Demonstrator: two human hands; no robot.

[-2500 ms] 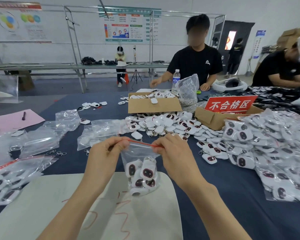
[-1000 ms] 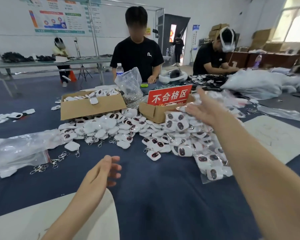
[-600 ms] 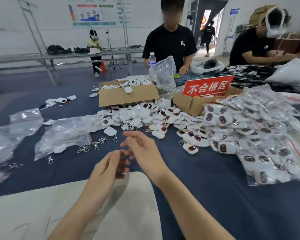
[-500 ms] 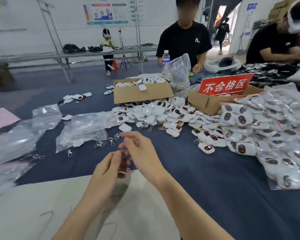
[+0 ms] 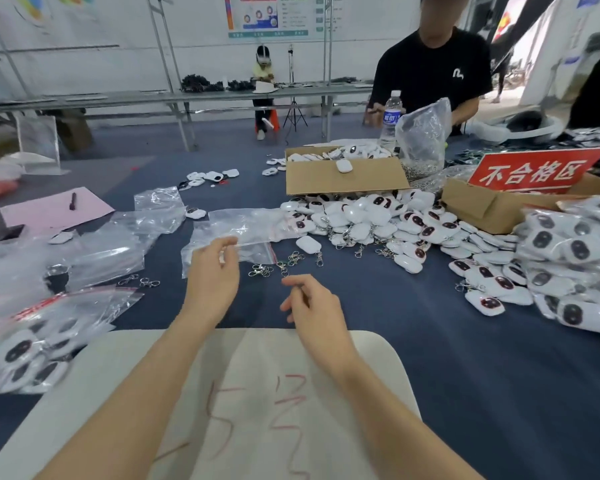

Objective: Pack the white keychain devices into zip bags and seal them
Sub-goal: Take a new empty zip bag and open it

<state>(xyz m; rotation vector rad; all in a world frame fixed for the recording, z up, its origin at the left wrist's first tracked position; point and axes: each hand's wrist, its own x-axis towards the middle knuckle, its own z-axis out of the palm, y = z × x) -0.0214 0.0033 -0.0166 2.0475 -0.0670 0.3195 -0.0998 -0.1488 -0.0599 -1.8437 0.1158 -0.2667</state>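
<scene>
A: What's the surface?
B: A table under blue cloth, with a white sheet marked in red at the near edge.
A: Where are the devices?
B: A loose heap mid-table, just in front of a box that holds more. Filled bags are piled on the right, with others on the far left.
A: Any empty bag?
B: One lies flat on the cloth, beside some loose clasps.
A: Does the left hand grip it?
B: Its fingers curl over the bag's near edge. I can't tell whether they pinch the plastic.
A: And the right hand?
B: It hovers over the cloth near the clasps, fingers loosely curled, holding nothing.
</scene>
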